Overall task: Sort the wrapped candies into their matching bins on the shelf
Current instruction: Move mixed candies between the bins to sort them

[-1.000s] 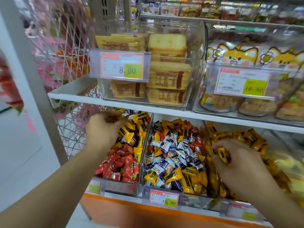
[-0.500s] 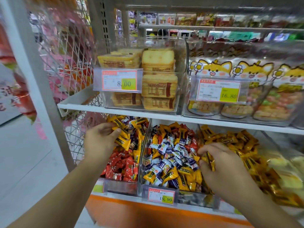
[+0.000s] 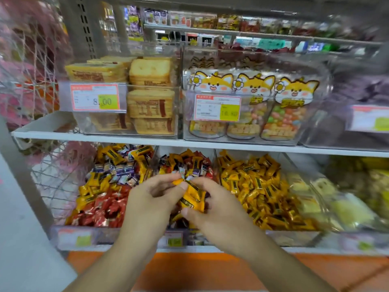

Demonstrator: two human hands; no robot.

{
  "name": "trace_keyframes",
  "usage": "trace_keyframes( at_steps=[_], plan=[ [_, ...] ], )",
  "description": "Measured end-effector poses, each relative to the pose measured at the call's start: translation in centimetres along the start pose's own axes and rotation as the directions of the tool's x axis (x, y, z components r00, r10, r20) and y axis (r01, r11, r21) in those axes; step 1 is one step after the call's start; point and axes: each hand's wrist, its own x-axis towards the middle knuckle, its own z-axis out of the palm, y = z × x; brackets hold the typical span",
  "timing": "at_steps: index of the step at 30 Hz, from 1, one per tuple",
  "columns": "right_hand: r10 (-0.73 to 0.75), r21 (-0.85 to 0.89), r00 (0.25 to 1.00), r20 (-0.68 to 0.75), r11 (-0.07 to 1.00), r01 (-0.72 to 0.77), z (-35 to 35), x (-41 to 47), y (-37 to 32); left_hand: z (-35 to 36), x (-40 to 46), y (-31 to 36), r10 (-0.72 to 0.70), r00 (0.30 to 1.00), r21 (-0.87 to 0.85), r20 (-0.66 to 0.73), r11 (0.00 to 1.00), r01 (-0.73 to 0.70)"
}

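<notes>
Here, head view: both hands meet in front of the middle bin (image 3: pixel 185 239) on the lower shelf (image 3: pixel 126 138). Left hand (image 3: pixel 147 199) and right hand (image 3: pixel 219 209) each have fingers curled narrow round the same small clutch of yellow wrapped candies (image 3: pixel 192 197), thumbs pinching from left and near; looks like a pass from one hand to the other, though which way can't be told. Left bin (image 3: pixel 69 237) holds red candies (image 3: pixel 101 209) near the front w/ yellow and purple-white ones mixed in farther back; middle bin is mixed too; right bin (image 3: pixel 294 237) is nearly all yellow, so prob. the matching spot. Risks: several slick wrappers in one pinch, so one could slip mid-handover and drop back into the mixed bin or off the front edge. Frame is motion-blurred, so a stray colour in the clutch can't be ruled out & could end up in the wrong bin.
</notes>
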Motion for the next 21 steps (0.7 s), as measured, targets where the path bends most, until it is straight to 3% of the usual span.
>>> trace_keyframes(
  at_steps=[5,9,13,16,18,21],
  plan=[
    [0.017,0.075,0.996,-0.085,0.997,-0.010,-3.0,-1.3,1.3,2.5,-0.2,-0.2,-0.053,0.991,-0.014,0.124,0.998,0.055],
    [-0.027,-0.071,0.987,-0.162,0.997,0.015,-4.7,-1.4,2.0,3.8,0.1,0.1,-0.069,0.968,-0.021,0.241,0.997,0.077],
    [0.044,-0.180,0.935,-0.353,0.977,-0.115,-7.8,0.1,3.8,3.6,0.4,0.1,-0.041,0.963,0.152,0.266,0.988,0.000],
    [0.104,-0.436,0.895,-0.434,0.845,-0.309,-10.0,1.7,5.4,2.1,1.0,0.0,-0.006,0.967,0.324,0.256,0.943,-0.080],
    [0.116,-0.539,0.886,-0.448,0.756,-0.371,-10.2,2.5,5.9,0.9,1.7,-0.1,0.031,0.974,0.385,0.227,0.916,-0.118],
    [0.128,-0.560,0.915,-0.383,0.755,-0.341,-8.4,3.0,5.1,-1.3,3.0,0.1,0.085,0.978,0.510,0.190,0.842,-0.173]
  ],
)
